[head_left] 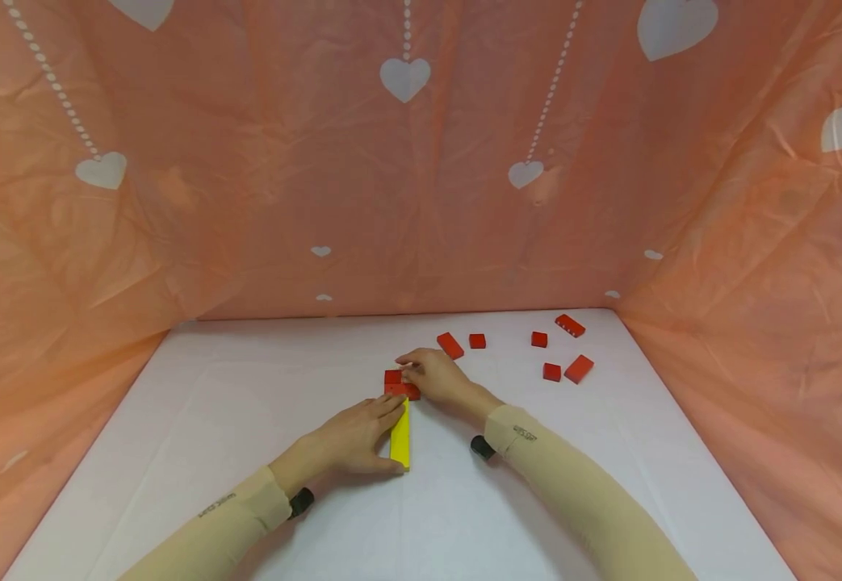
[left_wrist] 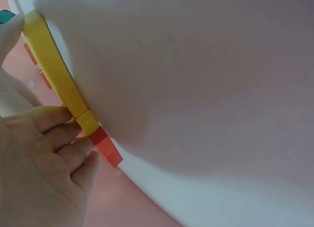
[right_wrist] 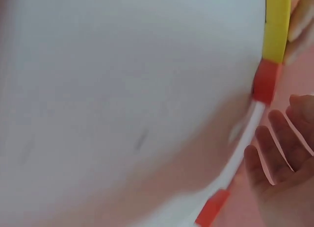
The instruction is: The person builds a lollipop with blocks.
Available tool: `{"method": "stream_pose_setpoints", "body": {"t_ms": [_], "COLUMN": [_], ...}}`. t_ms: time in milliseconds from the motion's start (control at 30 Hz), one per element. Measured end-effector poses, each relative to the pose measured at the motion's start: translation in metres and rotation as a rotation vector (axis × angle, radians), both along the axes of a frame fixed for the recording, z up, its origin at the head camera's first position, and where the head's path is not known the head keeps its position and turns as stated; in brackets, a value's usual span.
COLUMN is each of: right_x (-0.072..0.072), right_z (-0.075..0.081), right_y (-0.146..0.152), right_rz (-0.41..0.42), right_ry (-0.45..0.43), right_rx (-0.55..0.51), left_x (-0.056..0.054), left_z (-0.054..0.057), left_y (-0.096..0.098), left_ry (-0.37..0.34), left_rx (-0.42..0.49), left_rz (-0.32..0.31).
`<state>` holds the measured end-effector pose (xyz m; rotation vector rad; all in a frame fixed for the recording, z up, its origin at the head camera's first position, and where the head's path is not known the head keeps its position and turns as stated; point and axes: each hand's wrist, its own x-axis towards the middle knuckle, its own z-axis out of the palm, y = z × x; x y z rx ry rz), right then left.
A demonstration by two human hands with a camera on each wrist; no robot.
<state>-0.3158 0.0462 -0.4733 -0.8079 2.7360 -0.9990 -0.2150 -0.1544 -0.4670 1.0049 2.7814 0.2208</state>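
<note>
A long yellow block (head_left: 401,440) lies lengthwise on the white table, with a shorter yellow block (left_wrist: 87,122) against its far end. My left hand (head_left: 351,436) holds this strip, thumb at the near end and fingers along the side by the far end. Beyond the yellow pieces lies a red rectangular block (head_left: 395,390), set crosswise, and a red cube (head_left: 392,377) stands behind its left part. My right hand (head_left: 441,379) is just right of these red pieces, fingers loosely bent. In the right wrist view its fingers are apart from the red block (right_wrist: 266,82).
Toward the back right lie other red pieces: a rectangular block (head_left: 450,345), a cube (head_left: 477,341), another cube (head_left: 539,340), a block with white dots (head_left: 570,325), a third cube (head_left: 552,372) and a tilted block (head_left: 579,369). A pink curtain (head_left: 406,202) with white hearts encloses the table.
</note>
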Motion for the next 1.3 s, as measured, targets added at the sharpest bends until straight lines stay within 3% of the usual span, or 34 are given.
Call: {"method": "stream_pose_setpoints", "body": {"t_ms": [100, 233, 500, 700, 1300], "right_x": [0.001, -0.003, -0.022, -0.036, -0.054], "right_z": [0.004, 0.009, 0.017, 0.019, 0.014], "right_y": [0.014, 0.034, 0.071, 0.093, 0.108], "right_rz": [-0.036, -0.086, -0.172, -0.231, -0.217], "right_ry": [-0.012, 0.044, 0.117, 0.115, 0.080], "right_rx": [-0.034, -0.050, -0.034, 0.002, 0.185], "left_x": [0.000, 0.001, 0.002, 0.001, 0.001], "left_z": [-0.001, -0.001, -0.001, -0.001, -0.001], "left_y": [-0.001, -0.001, -0.001, -0.001, -0.001], "left_ry": [-0.004, -0.001, 0.001, -0.004, -0.020], "left_rx": [0.003, 0.004, 0.001, -0.002, 0.015], "left_rz": [0.010, 0.013, 0.026, 0.032, 0.020]}}
